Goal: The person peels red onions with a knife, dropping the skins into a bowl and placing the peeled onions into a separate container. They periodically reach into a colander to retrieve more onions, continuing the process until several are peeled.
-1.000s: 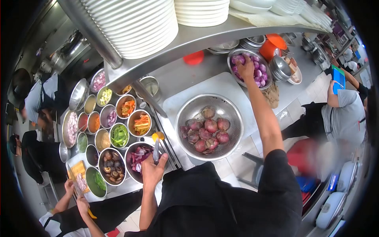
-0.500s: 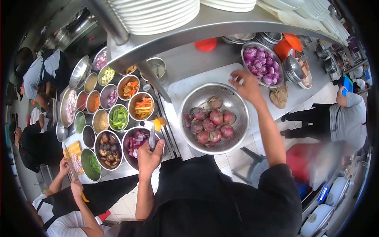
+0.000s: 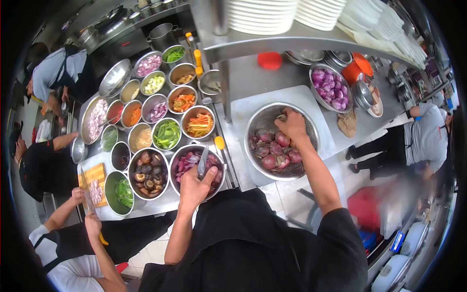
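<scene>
My left hand [image 3: 195,187] is wrapped round a knife [image 3: 203,162], its blade pointing up over a metal pot of cut red onion [image 3: 187,165]. Inside the perforated metal colander [image 3: 249,168], my right hand [image 3: 293,125] is closed on an onion at the back, mostly hidden by the fingers. Several unpeeled red onions [image 3: 269,149] lie below that hand. The colander rests on a white cutting board [image 3: 318,109]. A bowl of peeled purple onions [image 3: 331,89] stands to its right.
Pots of cut vegetables [image 3: 166,134] and mushrooms [image 3: 148,173] crowd the left. A co-worker's hands [image 3: 86,209] hold a knife at a wooden board [image 3: 98,173]. Plates [image 3: 260,17] are stacked on the shelf above. A brown cloth [image 3: 347,123] lies right.
My right hand has moved from above the colander's right rim down into it and closed on an onion. My left hand still holds the knife. The view has shifted, showing more on the left.
</scene>
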A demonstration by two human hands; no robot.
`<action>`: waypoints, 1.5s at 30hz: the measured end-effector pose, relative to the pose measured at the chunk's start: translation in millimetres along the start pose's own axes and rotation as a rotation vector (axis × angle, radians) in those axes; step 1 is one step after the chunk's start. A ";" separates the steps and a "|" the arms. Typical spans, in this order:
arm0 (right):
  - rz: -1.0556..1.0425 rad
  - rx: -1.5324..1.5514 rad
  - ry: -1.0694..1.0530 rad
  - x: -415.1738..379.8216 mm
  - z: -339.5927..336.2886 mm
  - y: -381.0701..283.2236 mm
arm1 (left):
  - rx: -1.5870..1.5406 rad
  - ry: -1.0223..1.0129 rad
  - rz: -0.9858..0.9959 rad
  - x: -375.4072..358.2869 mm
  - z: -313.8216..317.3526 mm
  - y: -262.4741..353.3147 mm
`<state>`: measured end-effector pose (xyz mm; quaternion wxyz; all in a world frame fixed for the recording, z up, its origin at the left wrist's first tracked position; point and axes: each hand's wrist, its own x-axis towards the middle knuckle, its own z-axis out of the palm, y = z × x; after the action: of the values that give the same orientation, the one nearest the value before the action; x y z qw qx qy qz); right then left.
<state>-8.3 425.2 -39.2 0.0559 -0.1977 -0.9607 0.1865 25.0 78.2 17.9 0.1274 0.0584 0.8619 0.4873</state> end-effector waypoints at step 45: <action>-0.083 1.810 -0.385 -155.6 26.9 -241.1 | 0.041 -0.151 0.187 -28.6 -79.2 -13.2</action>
<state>42.7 148.3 22.4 0.0350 -0.0096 -0.4479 0.8934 30.9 -0.4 50.3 0.1446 0.1777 0.8504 0.4737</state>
